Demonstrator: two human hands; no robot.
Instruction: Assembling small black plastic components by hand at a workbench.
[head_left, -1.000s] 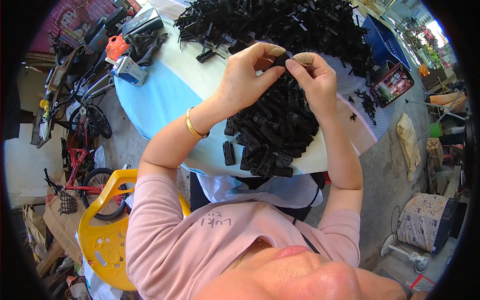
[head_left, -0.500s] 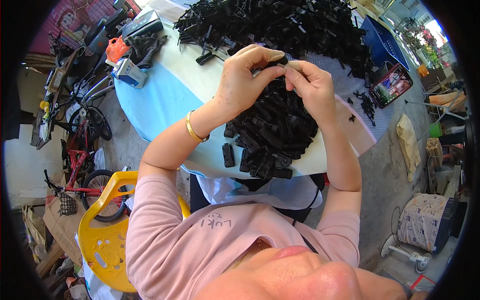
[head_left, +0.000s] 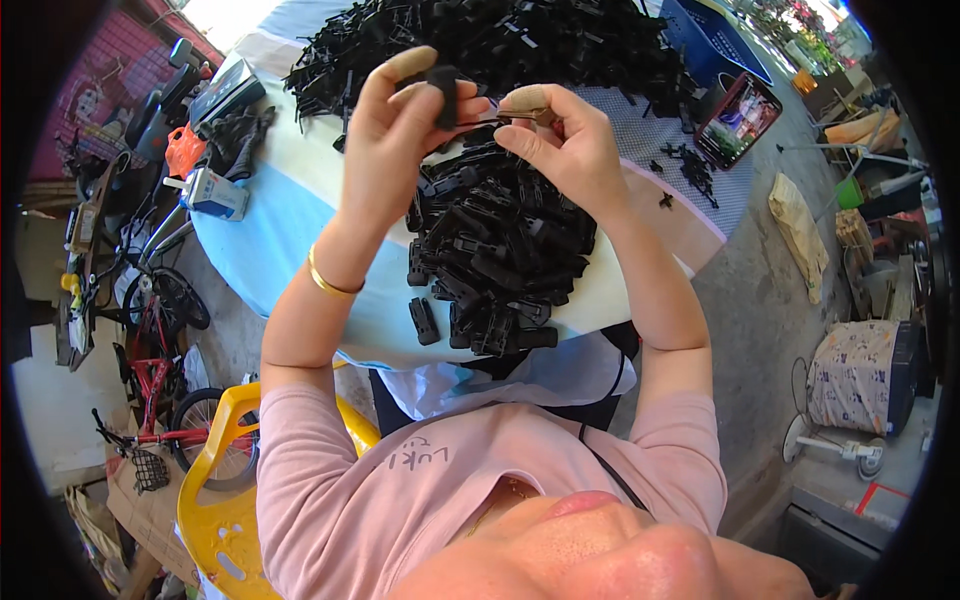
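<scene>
Over the middle of the surface, both hands are raised between a near heap and a far heap of black parts. The left hand has its grip clamped on a black part, index finger raised; the part is blurred. The right hand has its grip pinched on a thin dark piece, thumb below and index finger above; whether it touches the left fingers cannot be told. The near heap extends to the near edge, with a loose black piece just beside its left side. Found at the right edge: a phone, screen lit. A blue basket stands at the far right edge; a blue-and-white box sits at the left edge.
</scene>
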